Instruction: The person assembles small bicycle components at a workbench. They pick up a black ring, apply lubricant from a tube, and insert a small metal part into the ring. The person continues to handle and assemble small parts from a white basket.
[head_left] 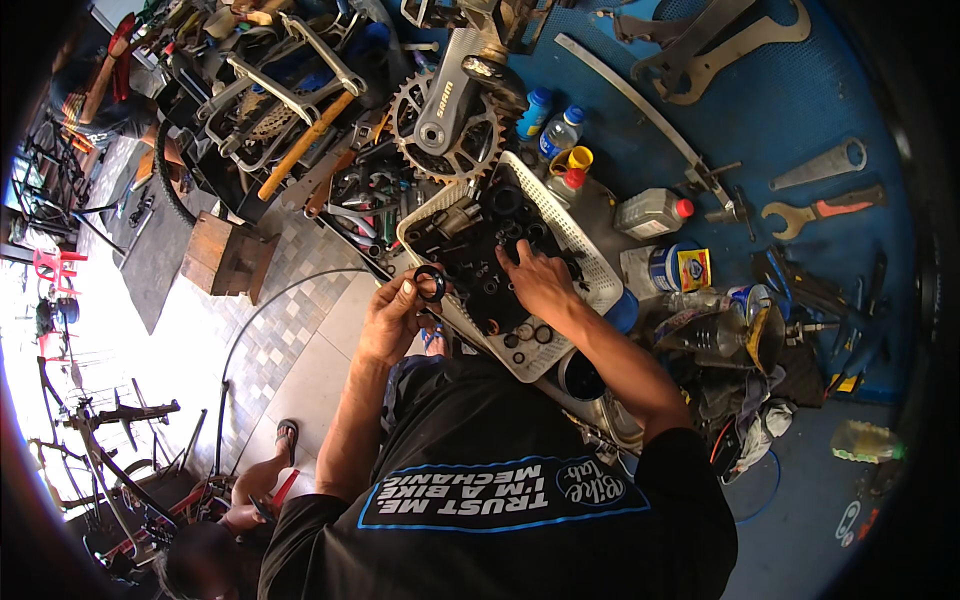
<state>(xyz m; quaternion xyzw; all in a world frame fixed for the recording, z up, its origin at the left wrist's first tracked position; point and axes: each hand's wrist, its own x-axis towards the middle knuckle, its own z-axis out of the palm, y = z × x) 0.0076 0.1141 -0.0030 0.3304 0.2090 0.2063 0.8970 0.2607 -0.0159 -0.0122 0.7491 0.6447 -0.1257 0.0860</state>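
Note:
My left hand [390,318] pinches a black ring [431,284] between thumb and fingers, held upright beside the left edge of a white plastic basket [588,240]. My right hand [543,287] reaches into the basket with its fingers stretched toward the small dark parts; nothing shows in its grip. Black rings and caps [508,200] lie in the far half of the basket. Several small pale and dark rings [543,333] sit in its near corner.
A crank with a toothed chainring [436,132] stands past the basket. Bottles and a blue tub [660,268] crowd its right side. Wrenches [822,168] hang on the blue board. To the left are a wooden block [222,255] and a cable [250,300]. Another person sits at lower left.

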